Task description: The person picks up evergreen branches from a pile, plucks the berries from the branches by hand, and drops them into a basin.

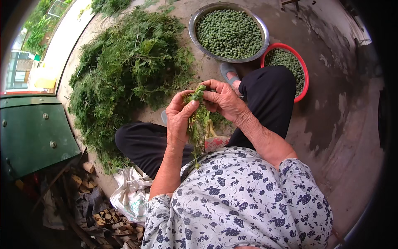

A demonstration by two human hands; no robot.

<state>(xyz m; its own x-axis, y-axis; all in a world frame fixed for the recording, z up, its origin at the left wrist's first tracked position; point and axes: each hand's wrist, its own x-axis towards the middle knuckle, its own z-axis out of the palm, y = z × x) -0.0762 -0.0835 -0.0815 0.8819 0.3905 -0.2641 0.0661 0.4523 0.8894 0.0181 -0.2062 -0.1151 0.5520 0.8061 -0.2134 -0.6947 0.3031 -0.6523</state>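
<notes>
My left hand [181, 119] grips a leafy conifer sprig [194, 124] that bears green cones [198, 93] near its top; the foliage hangs down below that hand towards my lap. At the cones, the fingertips of my right hand [222, 101] are closed against the sprig, and what exactly they pinch is partly hidden. A large heap of cut conifer branches [124, 62] lies on the ground on the left. Ahead stands a wide metal basin [192, 31] full of small green cones. Beside it, past my right knee, is a red-rimmed basin [306, 74] with more of them.
A green metal panel with bolts [34, 133] stands at the far left. Below it lie split firewood pieces [116, 225] and a crumpled white woven sack [130, 193]. Damp patches mark the concrete floor [329, 118] on the right. A red patterned fabric item [216, 143] shows between my legs.
</notes>
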